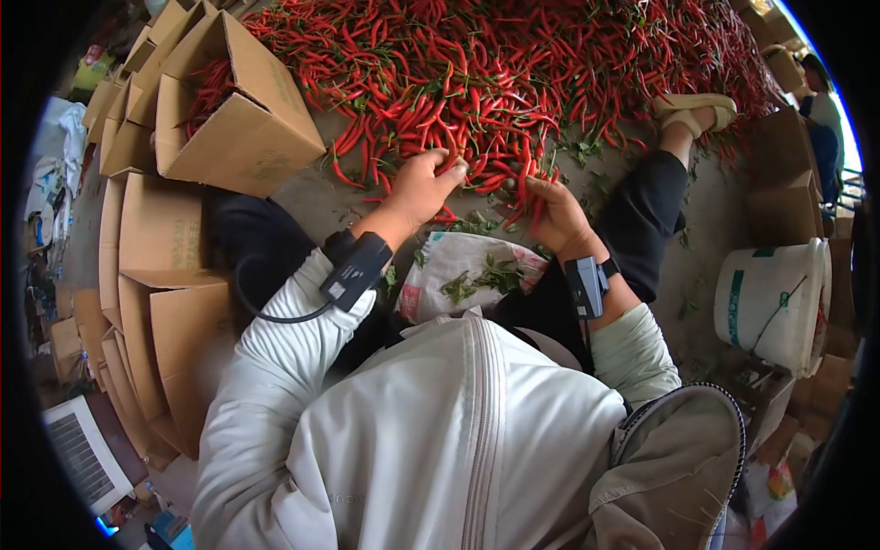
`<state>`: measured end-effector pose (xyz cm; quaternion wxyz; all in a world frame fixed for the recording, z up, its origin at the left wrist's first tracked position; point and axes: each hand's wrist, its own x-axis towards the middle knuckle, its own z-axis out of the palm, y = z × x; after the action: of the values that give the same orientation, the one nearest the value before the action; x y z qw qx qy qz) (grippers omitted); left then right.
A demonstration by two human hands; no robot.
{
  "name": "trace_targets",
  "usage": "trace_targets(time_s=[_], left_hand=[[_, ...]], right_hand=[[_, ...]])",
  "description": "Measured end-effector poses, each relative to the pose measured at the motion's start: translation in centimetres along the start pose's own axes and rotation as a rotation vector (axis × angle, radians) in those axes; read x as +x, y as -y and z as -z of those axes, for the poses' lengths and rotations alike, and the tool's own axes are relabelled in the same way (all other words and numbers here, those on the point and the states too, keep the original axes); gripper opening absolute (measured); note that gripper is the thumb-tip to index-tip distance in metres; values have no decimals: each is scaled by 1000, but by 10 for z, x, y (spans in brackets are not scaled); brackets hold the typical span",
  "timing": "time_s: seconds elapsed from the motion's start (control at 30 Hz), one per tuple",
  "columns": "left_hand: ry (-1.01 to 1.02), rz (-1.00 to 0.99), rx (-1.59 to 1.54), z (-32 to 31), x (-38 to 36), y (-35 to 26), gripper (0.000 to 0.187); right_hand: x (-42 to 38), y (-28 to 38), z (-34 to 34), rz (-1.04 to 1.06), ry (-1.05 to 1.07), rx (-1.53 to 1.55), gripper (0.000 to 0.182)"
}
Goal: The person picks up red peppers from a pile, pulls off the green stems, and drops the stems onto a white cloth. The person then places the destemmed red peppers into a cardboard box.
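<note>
Sitting on the floor [312, 197], the person has both hands in the near edge of a big heap of red chillies [513, 64] — left hand [423, 183] with fingers curled onto a few, right hand [555, 213] clamped on a small bunch. A cardboard box [243, 110] holding chillies lies tipped at the left.

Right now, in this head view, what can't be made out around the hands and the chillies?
- Left hand: fingertips buried in the red chillies; grip unclear.
- Right hand: chillies under its fingers, count unclear.
- Cardboard box: its walls hide most contents.
- White bucket: the side view hides its inside.
- Chilli pile: cut off by top edge.
</note>
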<state>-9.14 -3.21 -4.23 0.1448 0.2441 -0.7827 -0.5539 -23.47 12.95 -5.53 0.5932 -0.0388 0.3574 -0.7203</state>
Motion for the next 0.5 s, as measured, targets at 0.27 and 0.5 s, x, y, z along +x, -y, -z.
trace_targets(time_s=[0.27, 0.5], left_hand=[[61, 270, -981, -8, -36, -41, 14], [29, 243, -748, -30, -46, -37, 26]], right_hand=[[-22, -11, -50, -55, 176, 203, 47], [-23, -31, -58, -22, 149, 279, 57]])
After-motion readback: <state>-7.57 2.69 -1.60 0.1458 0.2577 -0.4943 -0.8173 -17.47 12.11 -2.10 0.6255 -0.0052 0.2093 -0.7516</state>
